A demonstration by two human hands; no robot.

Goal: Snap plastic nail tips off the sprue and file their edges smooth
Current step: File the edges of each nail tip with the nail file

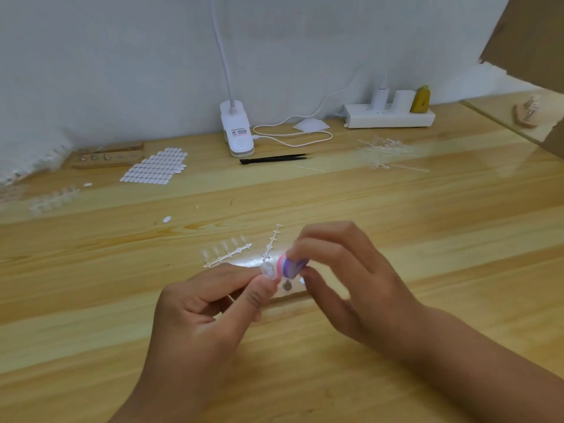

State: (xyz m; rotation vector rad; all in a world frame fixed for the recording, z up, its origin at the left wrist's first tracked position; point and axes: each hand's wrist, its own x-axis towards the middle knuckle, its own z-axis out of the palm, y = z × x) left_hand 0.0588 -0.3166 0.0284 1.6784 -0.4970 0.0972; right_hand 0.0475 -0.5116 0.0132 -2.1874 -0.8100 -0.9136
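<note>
My left hand [210,303] pinches a clear plastic nail tip [268,270] between thumb and forefinger, low in the middle of the view. My right hand [345,279] grips a small pink and purple file [290,267], whose edge touches the nail tip. Just behind my hands, a sprue with several nail tips attached [227,253] lies on the wooden table [396,239]. A bare sprue strip [271,242] lies beside it. A small metal piece [287,285] shows below the file, partly hidden by my fingers.
At the back stand a white clip lamp [236,129] with its cable, black tweezers [274,159], a white power strip [389,114], a sheet of white stickers [155,169], a wooden holder [108,155] and a pile of bare sprues [384,152]. More sprues [53,199] lie far left.
</note>
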